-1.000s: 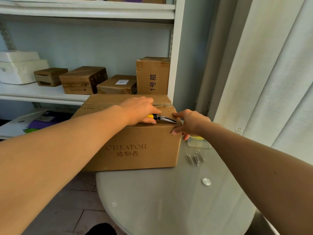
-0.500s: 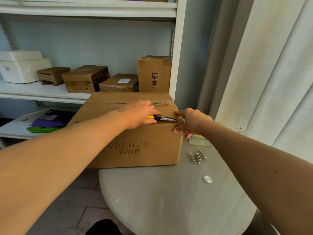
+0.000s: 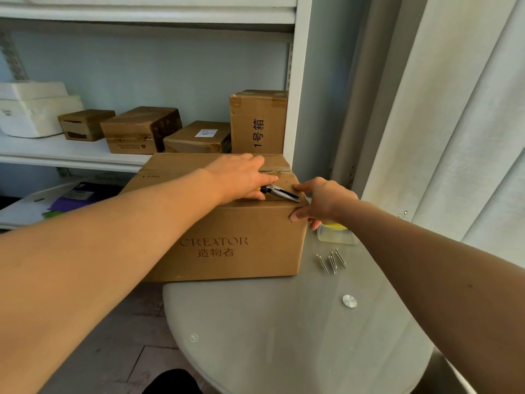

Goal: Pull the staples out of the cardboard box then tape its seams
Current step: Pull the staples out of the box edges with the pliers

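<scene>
A: Where does the cardboard box sit?

B: On the far left edge of the round glass counter, overhanging it, in front of the white shelf. "CREATOR" is printed on its near face.

A: And the hands?

B: The left hand lies on top of the box, fingers curled round the yellow-handled pliers, whose metal nose points right toward the box's near right corner. The right hand grips that corner, thumb on the front face, fingers curled over the top and side.

A: Anything beside the box?

B: A few loose nails lie on the counter to its right, and a small clear container with something yellow in it stands just behind the right wrist.
</scene>
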`<state>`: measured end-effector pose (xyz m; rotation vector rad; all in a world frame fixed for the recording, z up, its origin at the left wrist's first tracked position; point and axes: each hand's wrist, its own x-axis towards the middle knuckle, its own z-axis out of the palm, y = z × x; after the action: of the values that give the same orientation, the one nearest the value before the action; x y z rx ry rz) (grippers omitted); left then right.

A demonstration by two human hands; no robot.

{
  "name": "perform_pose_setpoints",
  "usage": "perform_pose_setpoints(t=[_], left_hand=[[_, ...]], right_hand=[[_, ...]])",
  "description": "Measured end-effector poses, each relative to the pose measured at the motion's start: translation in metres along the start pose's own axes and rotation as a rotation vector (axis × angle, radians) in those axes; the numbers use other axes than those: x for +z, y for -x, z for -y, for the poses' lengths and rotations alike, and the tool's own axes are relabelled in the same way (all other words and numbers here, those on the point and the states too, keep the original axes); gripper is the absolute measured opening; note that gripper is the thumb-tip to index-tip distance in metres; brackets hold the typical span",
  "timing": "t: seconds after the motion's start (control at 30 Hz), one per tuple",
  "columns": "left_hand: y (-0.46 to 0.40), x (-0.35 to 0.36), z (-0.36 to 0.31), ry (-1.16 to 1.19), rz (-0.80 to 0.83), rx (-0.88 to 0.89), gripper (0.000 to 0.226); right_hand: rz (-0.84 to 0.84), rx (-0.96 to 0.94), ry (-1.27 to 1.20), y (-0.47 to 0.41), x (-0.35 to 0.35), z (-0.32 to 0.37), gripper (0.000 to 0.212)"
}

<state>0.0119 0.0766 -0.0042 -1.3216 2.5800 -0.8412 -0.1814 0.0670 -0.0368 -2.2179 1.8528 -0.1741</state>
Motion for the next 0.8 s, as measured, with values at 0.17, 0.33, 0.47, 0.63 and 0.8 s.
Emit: perform_pose_setpoints(t=[0.17,0.33,0.47,0.63,0.8], left_hand=[[0.005,-0.001,-0.002,-0.002,-0.046,0.007,0.054],[0.009,-0.005,-0.004,0.025,-0.013,0.005,0.047],[0.011,-0.005,-0.009,0.023,-0.014,-0.011,0.042],[0.02,0.005,-0.027,0.137,0.014,-0.136,0.036],[0.023,0.005,-0.034,0.248,0.018,-0.221,0.036]], right_hand=[[0.004,-0.001,-0.007,0.003,0.001,0.003,0.077],[0.0,0.011,0.021,0.008,0.0,0.005,0.077],[0.003,0.026,0.033,0.002,-0.001,0.006,0.077],[0.008,0.018,0.024,0.0,-0.002,0.007,0.077],[0.007,0.03,-0.007,0.0,0.001,0.006,0.078]])
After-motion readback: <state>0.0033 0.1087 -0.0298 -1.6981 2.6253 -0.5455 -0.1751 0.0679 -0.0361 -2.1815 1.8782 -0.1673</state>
